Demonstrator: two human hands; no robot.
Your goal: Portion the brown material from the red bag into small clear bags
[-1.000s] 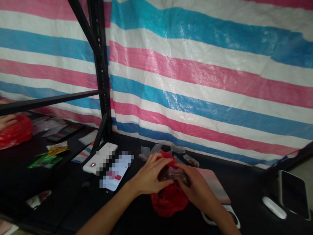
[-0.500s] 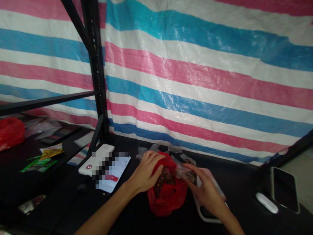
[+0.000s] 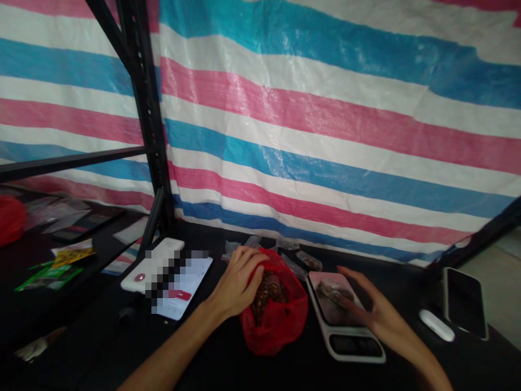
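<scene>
Bare L forearm (image 3: 173,347) & R forearm (image 3: 415,358)

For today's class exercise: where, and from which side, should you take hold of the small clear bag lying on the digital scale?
Come from the right, where the right hand hovers, and pinch the small clear bag by its flat plastic margin with the fingers. It lies flat on the scale, dark pieces bunched mid-bag, so the loose edge probably lifts cleanly without squeezing them.

The left hand (image 3: 240,283) is held curled downward, and the right hand (image 3: 369,307) is held open and spread, the two set well apart.
</scene>
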